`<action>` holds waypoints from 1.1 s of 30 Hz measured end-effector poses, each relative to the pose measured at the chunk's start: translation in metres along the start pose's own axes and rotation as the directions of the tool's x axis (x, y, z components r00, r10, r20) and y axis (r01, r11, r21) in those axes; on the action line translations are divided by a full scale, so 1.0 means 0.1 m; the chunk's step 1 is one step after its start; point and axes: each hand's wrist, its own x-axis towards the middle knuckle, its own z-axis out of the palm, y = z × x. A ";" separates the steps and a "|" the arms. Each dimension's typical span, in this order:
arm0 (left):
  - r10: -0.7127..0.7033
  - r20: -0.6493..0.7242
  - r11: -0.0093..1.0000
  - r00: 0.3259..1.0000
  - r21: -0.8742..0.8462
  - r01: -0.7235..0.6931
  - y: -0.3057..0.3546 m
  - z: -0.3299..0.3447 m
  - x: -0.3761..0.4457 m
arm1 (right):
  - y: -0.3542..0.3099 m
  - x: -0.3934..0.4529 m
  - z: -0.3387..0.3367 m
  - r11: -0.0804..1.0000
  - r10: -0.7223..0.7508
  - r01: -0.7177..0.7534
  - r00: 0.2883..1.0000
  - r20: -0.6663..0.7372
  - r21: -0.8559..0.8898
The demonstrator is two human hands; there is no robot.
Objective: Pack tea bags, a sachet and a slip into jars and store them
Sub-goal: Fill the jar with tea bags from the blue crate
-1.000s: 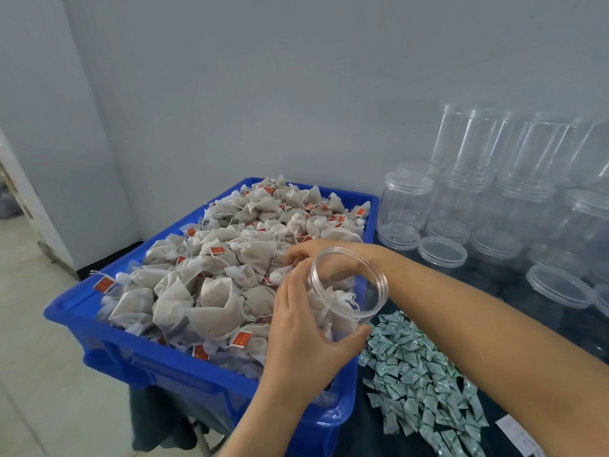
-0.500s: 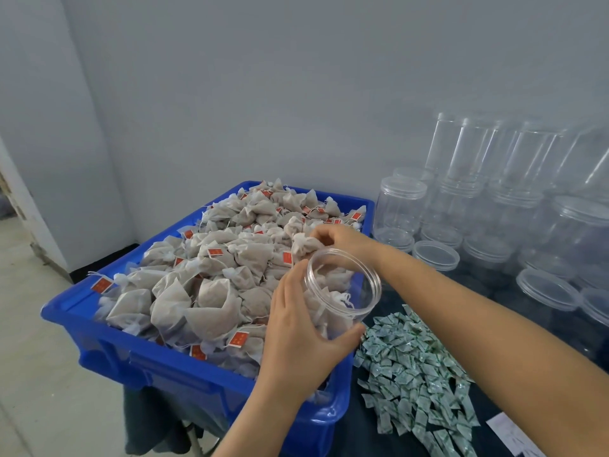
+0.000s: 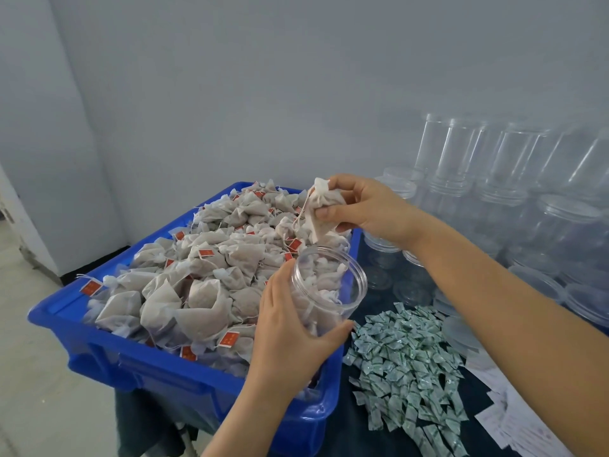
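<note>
Dark table against grey wall; left hand grips jar; right hand pinches tea bag.

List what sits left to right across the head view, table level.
blue crate of tea bags → left hand gripping the open jar → pile of green sachets → paper slips; stacked empty jars stand far right at the back.
</note>
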 end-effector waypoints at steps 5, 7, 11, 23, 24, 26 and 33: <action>-0.013 -0.037 1.000 0.999 -0.018 0.012 -0.03 0.01 0.02 | -0.14 -0.15 0.02 0.997 -0.053 0.054 0.999 0.008 -0.053; -0.009 -0.055 1.000 0.998 -0.002 0.008 -0.03 0.01 0.03 | -0.14 -0.21 0.06 0.996 -0.054 0.055 0.998 0.012 -0.070; -0.037 -0.065 0.999 0.997 -0.030 0.035 -0.03 0.01 0.03 | -0.12 -0.31 0.13 0.986 -0.026 0.030 0.999 0.027 -0.164; -0.037 -0.070 0.999 0.997 -0.033 0.035 -0.07 0.02 0.05 | -0.08 -0.40 0.35 0.644 -0.280 0.215 0.959 0.034 -0.734; -0.035 -0.074 0.999 0.997 -0.035 0.032 -0.07 0.03 0.05 | -0.08 -0.40 0.37 0.604 -0.297 0.231 0.953 0.054 -0.763; -0.034 -0.078 0.999 0.996 -0.037 0.031 -0.08 0.03 0.05 | -0.08 -0.38 0.42 0.542 -0.314 0.264 0.944 0.098 -0.798; -0.021 -0.089 0.998 0.996 -0.058 0.016 -0.09 0.03 0.06 | -0.15 -0.32 0.52 0.476 -0.174 0.241 0.969 0.178 -0.846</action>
